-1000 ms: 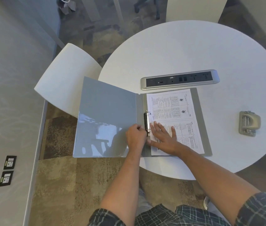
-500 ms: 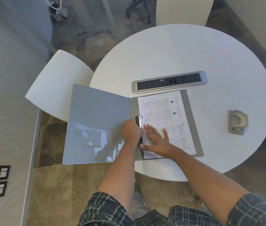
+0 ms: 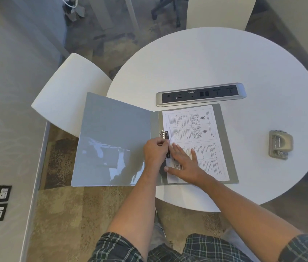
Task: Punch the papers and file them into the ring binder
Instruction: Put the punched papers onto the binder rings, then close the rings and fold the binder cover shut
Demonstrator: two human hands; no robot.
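While the ring binder (image 3: pixel 115 140) lay open, its front cover overhanging the table (image 3: pixel 215 59) edge, the left hand (image 3: pixel 156 150) pinched the ring mechanism (image 3: pixel 164 135). Beside it, the right hand (image 3: pixel 184 163) pressed flat and open on the filed papers (image 3: pixel 202 133). Well apart, the hole punch (image 3: pixel 281 144) sat on bare tabletop.

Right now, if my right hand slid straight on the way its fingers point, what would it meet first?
The right hand lies flat on the papers, fingers pointing up-left toward the ring mechanism. It would probably meet that, or the left hand on it, first.
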